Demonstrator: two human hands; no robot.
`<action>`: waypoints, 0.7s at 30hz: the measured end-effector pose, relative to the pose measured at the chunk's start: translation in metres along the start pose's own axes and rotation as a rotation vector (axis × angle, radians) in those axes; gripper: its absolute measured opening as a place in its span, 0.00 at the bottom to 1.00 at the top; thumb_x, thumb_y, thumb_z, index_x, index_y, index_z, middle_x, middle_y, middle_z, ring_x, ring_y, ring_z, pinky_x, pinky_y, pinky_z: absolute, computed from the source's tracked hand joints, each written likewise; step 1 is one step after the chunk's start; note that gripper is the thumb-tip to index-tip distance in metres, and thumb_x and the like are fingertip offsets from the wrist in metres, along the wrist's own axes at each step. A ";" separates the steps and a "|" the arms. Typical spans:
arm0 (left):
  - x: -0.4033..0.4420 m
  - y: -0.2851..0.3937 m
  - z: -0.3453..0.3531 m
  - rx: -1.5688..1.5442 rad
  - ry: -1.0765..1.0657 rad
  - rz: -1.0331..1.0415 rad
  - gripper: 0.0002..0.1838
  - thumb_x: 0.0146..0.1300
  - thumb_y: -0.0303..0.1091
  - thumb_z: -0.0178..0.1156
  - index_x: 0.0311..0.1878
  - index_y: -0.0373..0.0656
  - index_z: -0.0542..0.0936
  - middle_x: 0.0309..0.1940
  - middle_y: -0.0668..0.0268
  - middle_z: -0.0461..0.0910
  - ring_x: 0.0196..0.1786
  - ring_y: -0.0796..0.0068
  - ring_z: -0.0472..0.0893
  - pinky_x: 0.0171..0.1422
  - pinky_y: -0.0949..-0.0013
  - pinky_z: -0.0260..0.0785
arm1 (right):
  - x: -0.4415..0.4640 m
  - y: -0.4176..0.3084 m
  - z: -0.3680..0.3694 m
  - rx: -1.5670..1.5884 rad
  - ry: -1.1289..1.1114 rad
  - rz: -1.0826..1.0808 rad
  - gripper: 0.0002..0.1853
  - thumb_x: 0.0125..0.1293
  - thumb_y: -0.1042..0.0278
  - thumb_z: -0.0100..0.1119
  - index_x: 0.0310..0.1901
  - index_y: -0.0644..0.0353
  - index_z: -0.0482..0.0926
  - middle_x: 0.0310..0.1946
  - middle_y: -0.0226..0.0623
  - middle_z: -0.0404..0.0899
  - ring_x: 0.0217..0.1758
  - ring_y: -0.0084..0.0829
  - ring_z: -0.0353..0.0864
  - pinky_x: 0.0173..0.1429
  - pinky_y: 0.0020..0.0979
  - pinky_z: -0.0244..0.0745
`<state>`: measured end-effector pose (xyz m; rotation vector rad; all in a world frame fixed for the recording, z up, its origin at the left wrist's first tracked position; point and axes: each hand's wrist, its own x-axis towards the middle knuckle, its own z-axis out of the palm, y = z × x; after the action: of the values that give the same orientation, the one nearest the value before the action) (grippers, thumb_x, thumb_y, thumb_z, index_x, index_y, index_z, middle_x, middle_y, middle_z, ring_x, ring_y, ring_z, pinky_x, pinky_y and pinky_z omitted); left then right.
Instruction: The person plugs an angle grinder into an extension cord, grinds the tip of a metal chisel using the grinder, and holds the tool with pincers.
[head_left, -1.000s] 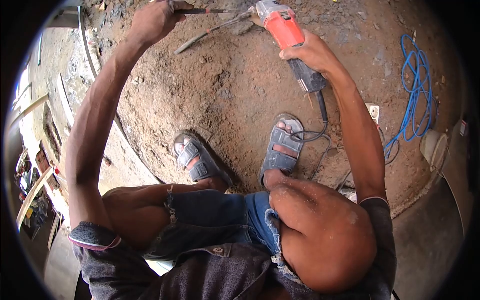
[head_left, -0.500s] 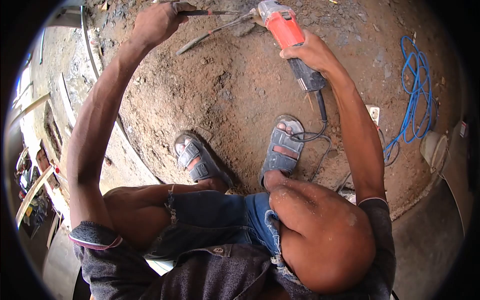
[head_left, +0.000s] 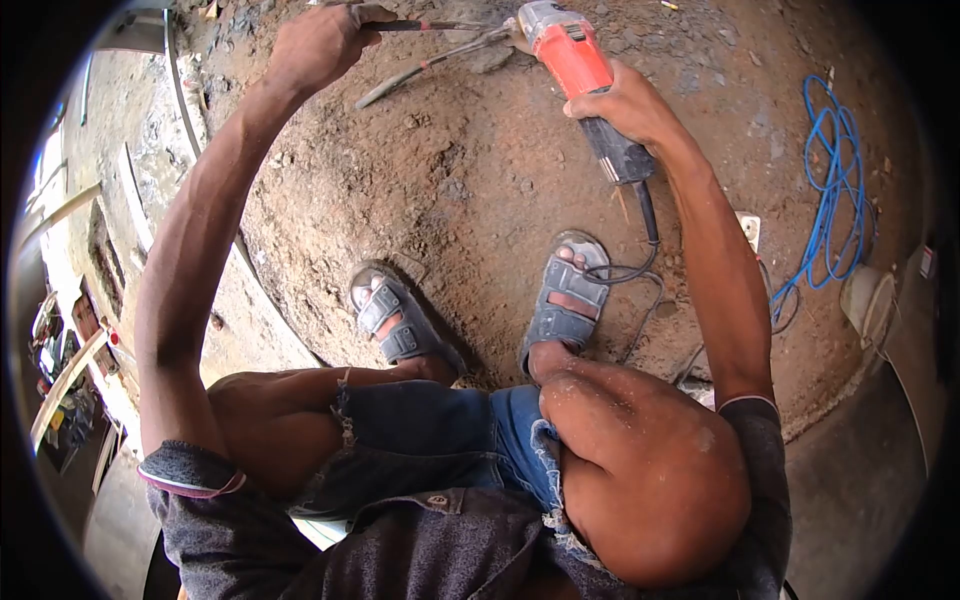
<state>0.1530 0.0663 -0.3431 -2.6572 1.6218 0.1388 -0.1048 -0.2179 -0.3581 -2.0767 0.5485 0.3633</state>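
At the top of the head view, my left hand (head_left: 318, 48) is closed around one dark handle of long metal tongs (head_left: 435, 26). Their second handle (head_left: 420, 68) angles down over the dirt, and the two handles converge beside the grinder's head. My right hand (head_left: 625, 105) wraps round the body of a red and black angle grinder (head_left: 575, 60). The grinder's silver head touches or nearly touches the tongs' far end; its disc and the exact contact are hidden. A black cord (head_left: 648, 215) runs from the grinder's rear down toward my right foot.
My sandalled feet (head_left: 395, 318) rest on rough dirt ground (head_left: 480, 190). To the right lie a coiled blue cable (head_left: 835, 170) and a white socket box (head_left: 748, 230). Long strips (head_left: 270, 300) and scattered debris (head_left: 65, 390) lie to the left.
The grinder and my right hand have shifted very slightly to the right. My left hand keeps its hold on the tongs, almost still.
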 end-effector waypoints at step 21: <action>-0.003 0.037 -0.039 -0.085 -0.100 -0.149 0.16 0.62 0.39 0.64 0.54 0.57 0.85 0.40 0.60 0.86 0.42 0.56 0.85 0.45 0.54 0.76 | 0.006 0.003 0.000 -0.025 -0.002 -0.020 0.24 0.43 0.56 0.74 0.40 0.63 0.82 0.29 0.40 0.82 0.32 0.35 0.81 0.42 0.37 0.74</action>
<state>0.1216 0.0491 -0.3033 -2.7710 1.4144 0.3382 -0.1010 -0.2208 -0.3632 -2.1043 0.5246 0.3625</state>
